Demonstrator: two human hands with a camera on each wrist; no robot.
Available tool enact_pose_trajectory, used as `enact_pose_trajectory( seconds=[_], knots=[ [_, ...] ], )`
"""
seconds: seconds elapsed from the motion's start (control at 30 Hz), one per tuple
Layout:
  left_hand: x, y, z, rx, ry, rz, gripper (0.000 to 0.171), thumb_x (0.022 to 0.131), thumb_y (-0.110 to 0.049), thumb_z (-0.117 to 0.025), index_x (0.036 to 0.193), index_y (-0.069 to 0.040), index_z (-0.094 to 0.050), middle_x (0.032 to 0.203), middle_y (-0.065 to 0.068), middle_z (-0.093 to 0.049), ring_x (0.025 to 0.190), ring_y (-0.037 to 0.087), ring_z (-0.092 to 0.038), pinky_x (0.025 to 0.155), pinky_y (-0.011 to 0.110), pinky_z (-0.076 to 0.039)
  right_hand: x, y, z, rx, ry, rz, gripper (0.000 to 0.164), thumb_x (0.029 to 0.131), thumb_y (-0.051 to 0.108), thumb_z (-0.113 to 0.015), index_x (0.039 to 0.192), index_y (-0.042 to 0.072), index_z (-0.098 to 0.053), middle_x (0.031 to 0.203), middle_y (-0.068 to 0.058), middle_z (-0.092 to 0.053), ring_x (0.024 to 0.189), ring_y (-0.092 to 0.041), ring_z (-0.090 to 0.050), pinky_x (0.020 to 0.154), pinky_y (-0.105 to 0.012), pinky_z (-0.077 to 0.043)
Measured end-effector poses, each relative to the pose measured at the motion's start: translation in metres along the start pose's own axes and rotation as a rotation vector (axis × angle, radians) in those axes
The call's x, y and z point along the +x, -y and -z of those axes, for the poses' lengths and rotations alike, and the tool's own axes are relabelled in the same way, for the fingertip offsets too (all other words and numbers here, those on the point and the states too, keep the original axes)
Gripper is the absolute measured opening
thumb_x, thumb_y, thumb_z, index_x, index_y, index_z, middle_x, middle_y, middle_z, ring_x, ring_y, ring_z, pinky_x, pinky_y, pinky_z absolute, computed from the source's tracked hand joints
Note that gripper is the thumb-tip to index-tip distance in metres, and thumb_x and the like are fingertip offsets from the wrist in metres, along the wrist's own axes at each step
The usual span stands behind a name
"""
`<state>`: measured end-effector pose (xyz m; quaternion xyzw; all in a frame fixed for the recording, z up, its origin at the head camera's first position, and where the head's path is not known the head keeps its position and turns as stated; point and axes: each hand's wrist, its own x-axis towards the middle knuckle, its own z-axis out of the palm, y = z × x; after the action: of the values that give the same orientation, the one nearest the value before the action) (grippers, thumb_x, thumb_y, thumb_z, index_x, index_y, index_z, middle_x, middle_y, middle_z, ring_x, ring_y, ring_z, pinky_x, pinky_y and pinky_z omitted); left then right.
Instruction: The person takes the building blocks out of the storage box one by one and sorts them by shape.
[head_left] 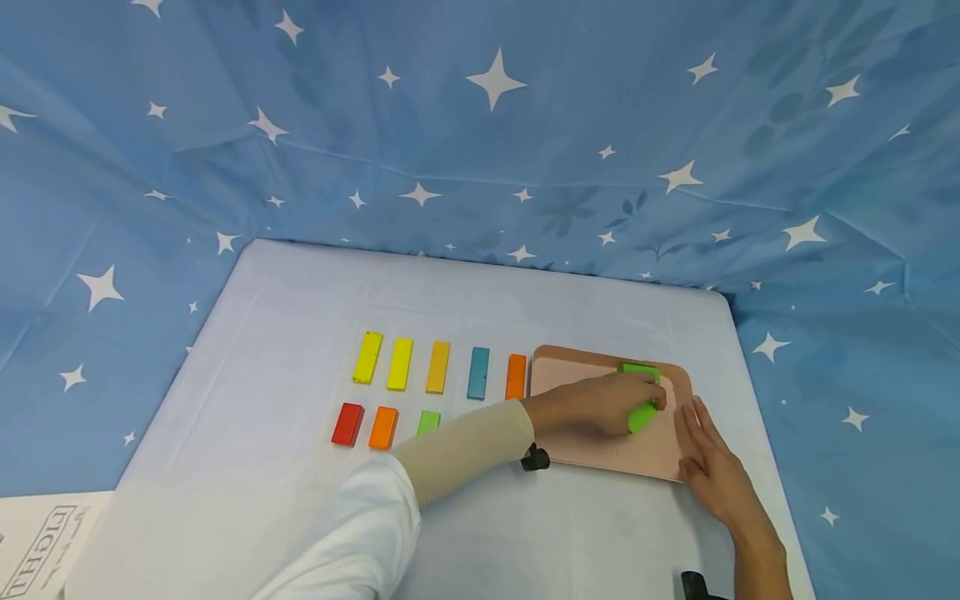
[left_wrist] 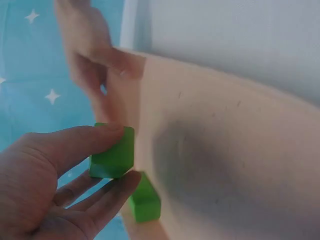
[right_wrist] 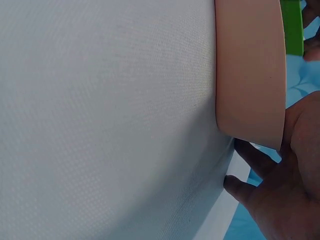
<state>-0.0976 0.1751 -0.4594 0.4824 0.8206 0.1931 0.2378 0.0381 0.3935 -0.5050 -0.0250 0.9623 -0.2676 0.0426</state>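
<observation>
Over a shallow pinkish tray, my left hand pinches a green block between thumb and fingers. The left wrist view shows this held block raised above the tray floor. A second green block lies in the tray, against its far end. My right hand rests along the tray's right end, fingers fairly straight and touching its outer side. In the right wrist view, fingertips of that hand lie by the tray's corner.
Left of the tray, two rows of blocks lie on the white table: yellow, amber, blue, orange, red and light green. A starry blue cloth hangs behind.
</observation>
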Motion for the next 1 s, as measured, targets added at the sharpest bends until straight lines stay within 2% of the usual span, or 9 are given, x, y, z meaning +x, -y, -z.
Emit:
enact_pose_trajectory(
  seconds=[0.13, 0.27, 0.47, 0.6, 0.77, 1.0],
  knots=[
    [-0.022, 0.009, 0.011, -0.037, -0.051, -0.005, 0.054, 0.091, -0.012, -0.077, 0.142, -0.021, -0.060, 0.138, -0.010, -0.050, 0.110, 0.002, -0.048, 0.086, 0.010, -0.043, 0.000, 0.000, 0.000, -0.012, 0.009, 0.003, 0.082, 0.094, -0.005, -0.057, 0.166, 0.010, -0.020, 0.176, -0.009, -0.006, 0.151, -0.056, -0.024, 0.102, -0.081, -0.033],
    [-0.046, 0.020, 0.021, -0.051, -0.118, -0.009, 0.056, 0.088, -0.014, -0.082, 0.140, -0.019, -0.062, 0.136, -0.005, -0.054, 0.110, 0.004, -0.050, 0.085, 0.011, -0.044, 0.000, 0.000, 0.000, -0.008, 0.008, 0.006, 0.083, 0.094, -0.004, -0.057, 0.166, 0.010, -0.019, 0.176, -0.009, -0.005, 0.152, -0.055, -0.024, 0.103, -0.081, -0.031],
    [-0.089, 0.036, 0.031, -0.048, -0.197, 0.047, 0.057, 0.085, -0.017, -0.085, 0.137, -0.017, -0.063, 0.129, -0.001, -0.057, 0.107, 0.008, -0.053, 0.085, 0.018, -0.045, 0.000, 0.000, -0.001, -0.003, 0.004, 0.000, 0.084, 0.094, -0.005, -0.057, 0.166, 0.011, -0.018, 0.176, -0.009, -0.006, 0.152, -0.055, -0.022, 0.105, -0.081, -0.029],
    [-0.120, 0.048, 0.034, -0.104, -0.239, 0.096, 0.059, 0.084, -0.016, -0.086, 0.139, -0.016, -0.062, 0.129, 0.001, -0.057, 0.106, 0.013, -0.054, 0.087, 0.021, -0.047, -0.001, 0.000, -0.002, -0.003, 0.008, -0.004, 0.085, 0.093, -0.005, -0.058, 0.166, 0.011, -0.018, 0.176, -0.009, -0.006, 0.152, -0.055, -0.023, 0.105, -0.080, -0.030],
    [-0.157, 0.060, 0.035, -0.135, -0.282, 0.160, 0.061, 0.084, -0.015, -0.086, 0.140, -0.012, -0.062, 0.126, 0.004, -0.056, 0.101, 0.016, -0.054, 0.083, 0.023, -0.049, 0.000, 0.000, 0.000, 0.003, 0.013, -0.010, 0.086, 0.093, -0.004, -0.057, 0.167, 0.013, -0.016, 0.176, -0.007, -0.004, 0.153, -0.053, -0.020, 0.107, -0.080, -0.028],
    [-0.190, 0.069, 0.023, -0.121, -0.288, 0.247, 0.062, 0.082, -0.012, -0.087, 0.138, -0.010, -0.063, 0.123, 0.006, -0.056, 0.095, 0.018, -0.054, 0.080, 0.026, -0.049, 0.001, 0.001, -0.001, 0.002, 0.020, -0.016, 0.086, 0.094, -0.004, -0.056, 0.167, 0.015, -0.015, 0.176, -0.007, -0.003, 0.152, -0.055, -0.021, 0.104, -0.081, -0.029]
  ],
)
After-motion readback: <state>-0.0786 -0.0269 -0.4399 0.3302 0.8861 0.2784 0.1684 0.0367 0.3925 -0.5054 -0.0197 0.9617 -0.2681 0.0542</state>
